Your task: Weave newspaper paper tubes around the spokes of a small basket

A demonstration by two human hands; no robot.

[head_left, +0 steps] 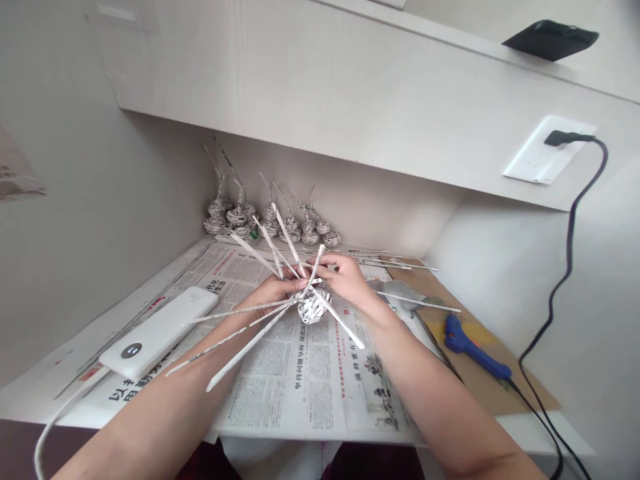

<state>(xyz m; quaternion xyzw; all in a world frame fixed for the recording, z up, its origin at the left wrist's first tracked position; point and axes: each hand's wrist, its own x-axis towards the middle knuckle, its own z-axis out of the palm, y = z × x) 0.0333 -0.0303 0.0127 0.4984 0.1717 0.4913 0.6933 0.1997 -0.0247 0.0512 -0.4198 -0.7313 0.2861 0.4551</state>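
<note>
Over the middle of the tabletop, a small woven newspaper ball is held up by its rim: the left hand clamps the gathered paper rods there, apparently steadying them, while the right hand pinches among them, exactly which I cannot tell. Newspaper reaches the near edge, probably as protection; towards the right edge, cardboard bears a glue gun, likely against drips.
</note>
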